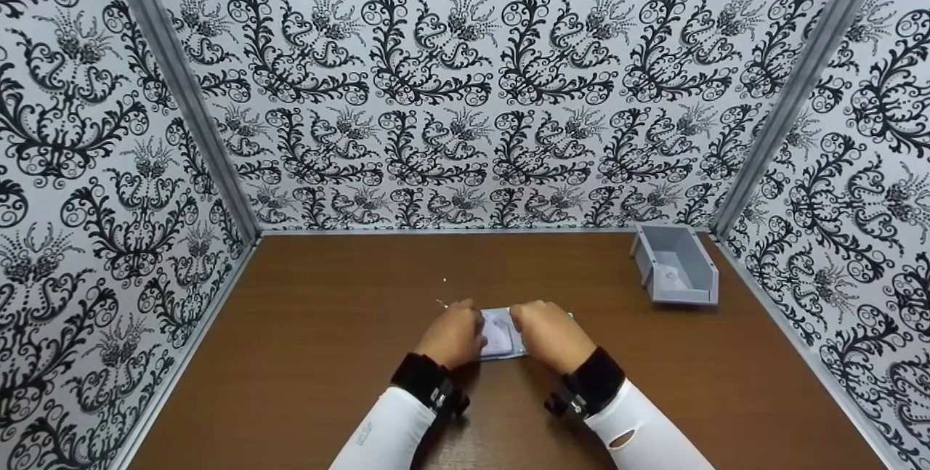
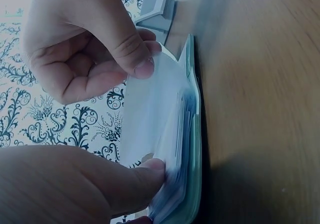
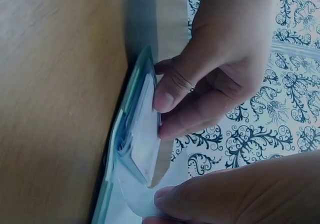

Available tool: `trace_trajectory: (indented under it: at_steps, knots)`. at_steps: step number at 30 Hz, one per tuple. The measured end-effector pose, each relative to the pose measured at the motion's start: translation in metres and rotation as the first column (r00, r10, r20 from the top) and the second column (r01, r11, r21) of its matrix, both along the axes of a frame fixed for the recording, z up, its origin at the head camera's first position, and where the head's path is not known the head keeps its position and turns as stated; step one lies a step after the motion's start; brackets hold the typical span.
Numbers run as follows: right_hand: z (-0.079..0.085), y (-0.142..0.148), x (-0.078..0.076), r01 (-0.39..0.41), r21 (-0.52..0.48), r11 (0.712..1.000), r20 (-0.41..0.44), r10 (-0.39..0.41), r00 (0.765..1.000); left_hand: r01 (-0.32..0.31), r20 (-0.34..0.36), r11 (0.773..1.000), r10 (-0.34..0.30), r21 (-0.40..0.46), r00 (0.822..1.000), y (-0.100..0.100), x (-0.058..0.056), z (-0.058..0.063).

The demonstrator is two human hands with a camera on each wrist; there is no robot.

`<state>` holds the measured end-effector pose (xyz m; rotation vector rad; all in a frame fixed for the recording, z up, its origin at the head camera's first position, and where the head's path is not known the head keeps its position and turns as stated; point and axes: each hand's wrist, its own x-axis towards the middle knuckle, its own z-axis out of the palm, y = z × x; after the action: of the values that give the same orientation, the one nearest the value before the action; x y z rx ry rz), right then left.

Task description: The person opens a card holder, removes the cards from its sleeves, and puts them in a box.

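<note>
A small card holder (image 1: 498, 332) with a green cover (image 2: 195, 184) and several clear sleeves lies spread open on the brown table, between the two hands. My left hand (image 1: 452, 333), a thin ring on one finger in the right wrist view, pinches the thick stack of sleeves (image 3: 145, 134), thumb on top and fingers along the far edge. Between thumb and fingers, my right hand (image 1: 554, 335) grips the edge of a single clear sleeve (image 2: 150, 98) that stands lifted away from the stack.
A grey plastic bin (image 1: 677, 299) stands at the table's far right, with a pale item (image 1: 672, 276) inside. Tiny light bits (image 1: 442, 303) lie beyond the left hand. Patterned walls (image 1: 450, 92) enclose the table (image 1: 327, 281) at the back and both sides.
</note>
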<state>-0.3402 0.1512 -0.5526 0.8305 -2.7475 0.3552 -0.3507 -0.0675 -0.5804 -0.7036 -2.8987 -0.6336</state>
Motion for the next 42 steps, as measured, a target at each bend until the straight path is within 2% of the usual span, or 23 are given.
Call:
trace_trajectory:
  at_steps: [8, 20, 31, 42]
  knots:
    - [0.007, 0.007, -0.001, 0.089, -0.039, 0.995, 0.033, -0.087, 0.996, 0.005, -0.01, 1.0, -0.005, 0.002, 1.0, -0.001, 0.0, 0.001]
    - [0.005, 0.017, -0.006, 0.177, -0.047, 0.983, 0.177, -0.166, 0.97, -0.012, -0.003, 1.0, 0.012, -0.005, 1.0, 0.0, 0.001, -0.001]
    - [-0.005, 0.023, -0.013, 0.192, -0.016, 0.981, 0.263, -0.181, 0.948, -0.015, -0.002, 1.0, 0.015, -0.007, 1.0, 0.001, 0.003, 0.002]
    - [-0.01, 0.024, -0.012, 0.153, 0.001, 0.988, 0.212, -0.15, 0.966, -0.004, -0.018, 0.999, 0.003, -0.038, 1.0, 0.002, 0.0, -0.001]
